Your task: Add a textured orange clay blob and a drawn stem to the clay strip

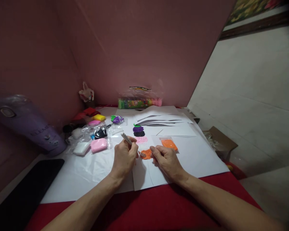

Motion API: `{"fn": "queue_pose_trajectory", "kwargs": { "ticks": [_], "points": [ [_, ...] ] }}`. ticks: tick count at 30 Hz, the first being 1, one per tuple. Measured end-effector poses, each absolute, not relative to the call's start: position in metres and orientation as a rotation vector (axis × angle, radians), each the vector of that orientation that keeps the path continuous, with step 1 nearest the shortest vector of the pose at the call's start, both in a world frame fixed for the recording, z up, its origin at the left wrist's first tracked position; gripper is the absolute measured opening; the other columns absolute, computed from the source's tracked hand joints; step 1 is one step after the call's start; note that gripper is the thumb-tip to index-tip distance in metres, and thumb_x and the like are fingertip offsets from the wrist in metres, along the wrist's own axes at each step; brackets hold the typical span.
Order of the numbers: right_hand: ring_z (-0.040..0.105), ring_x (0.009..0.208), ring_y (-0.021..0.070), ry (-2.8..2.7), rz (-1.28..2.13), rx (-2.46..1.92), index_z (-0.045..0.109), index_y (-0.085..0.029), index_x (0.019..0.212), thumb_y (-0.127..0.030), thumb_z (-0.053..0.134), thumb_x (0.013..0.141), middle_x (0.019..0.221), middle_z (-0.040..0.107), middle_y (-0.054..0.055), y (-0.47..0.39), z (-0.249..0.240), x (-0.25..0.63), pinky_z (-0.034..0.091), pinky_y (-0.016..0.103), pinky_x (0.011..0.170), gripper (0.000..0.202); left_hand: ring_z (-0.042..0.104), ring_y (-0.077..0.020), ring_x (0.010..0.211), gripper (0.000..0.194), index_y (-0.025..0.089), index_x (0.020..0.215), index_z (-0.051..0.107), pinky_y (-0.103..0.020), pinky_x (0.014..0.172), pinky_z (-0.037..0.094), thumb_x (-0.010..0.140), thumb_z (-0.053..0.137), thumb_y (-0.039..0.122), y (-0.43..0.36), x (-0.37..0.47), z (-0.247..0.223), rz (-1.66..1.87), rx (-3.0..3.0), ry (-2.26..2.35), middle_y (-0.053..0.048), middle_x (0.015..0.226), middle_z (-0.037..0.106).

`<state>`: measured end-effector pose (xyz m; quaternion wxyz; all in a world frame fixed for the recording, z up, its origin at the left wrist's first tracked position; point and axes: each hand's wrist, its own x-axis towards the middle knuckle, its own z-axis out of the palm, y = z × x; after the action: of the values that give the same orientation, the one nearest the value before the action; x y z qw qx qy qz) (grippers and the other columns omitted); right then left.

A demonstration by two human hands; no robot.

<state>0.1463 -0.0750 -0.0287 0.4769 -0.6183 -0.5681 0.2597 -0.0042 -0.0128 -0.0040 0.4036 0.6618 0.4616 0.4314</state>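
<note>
My left hand point(125, 155) is closed around a slim white pen-like tool point(126, 138), whose tip meets a flattened, ridged orange clay patch point(146, 154) on a white sheet. At the patch's right edge, my right hand point(165, 158) has its thumb and fingers pressed together; what they hold, if anything, is hidden. Above the orange lie textured patches of pink clay point(142, 139), black clay point(139, 133), purple clay point(138, 129) and a bit of green clay. A bag of orange clay point(169, 144) rests just beyond my right hand.
Bagged clay in several colours, including a pink block point(99, 145), lies at the left. A black phone-like slab point(33, 189) and a lilac tumbler point(36, 128) stand farther left. Loose white sheets point(178, 129) and a colourful pack point(139, 103) are behind. A cardboard box point(219, 141) sits right.
</note>
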Motion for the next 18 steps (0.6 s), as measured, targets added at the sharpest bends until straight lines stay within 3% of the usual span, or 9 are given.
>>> {"fn": "queue_pose_trajectory", "kwargs": {
  "ticks": [4,10,18],
  "points": [
    [0.048,0.044,0.0092,-1.397,0.631,-1.516,0.059,-0.016,0.062,-0.046,0.046,0.09,0.047,0.054,-0.001,-0.076,-0.028,0.146,0.037,0.021,0.046,0.044,0.049,-0.0108,0.033,0.013,0.018,0.079,0.058,-0.02,0.036,0.037,0.075,0.047,0.024,-0.01,-0.003,-0.005,1.069,1.688,1.201,0.005,0.046,0.055],
    [0.05,0.045,0.0102,-1.41,0.617,-1.53,0.06,-0.016,0.062,-0.045,0.047,0.09,0.048,0.055,0.0,-0.076,-0.027,0.146,0.038,0.022,0.047,0.043,0.059,-0.0135,0.049,0.013,0.017,0.069,0.061,-0.021,0.046,0.044,0.071,0.05,0.023,0.002,-0.005,-0.003,1.026,1.819,1.263,-0.001,0.059,0.062],
    [0.051,0.047,0.0109,-1.405,0.649,-1.533,0.058,-0.017,0.06,-0.044,0.046,0.09,0.047,0.052,-0.001,-0.076,-0.026,0.145,0.038,0.022,0.048,0.042,0.056,-0.014,0.044,0.014,0.016,0.073,0.057,-0.022,0.037,0.042,0.069,0.059,0.029,0.003,-0.021,-0.011,0.939,1.43,1.188,0.0,0.054,0.06]
  ]
}}
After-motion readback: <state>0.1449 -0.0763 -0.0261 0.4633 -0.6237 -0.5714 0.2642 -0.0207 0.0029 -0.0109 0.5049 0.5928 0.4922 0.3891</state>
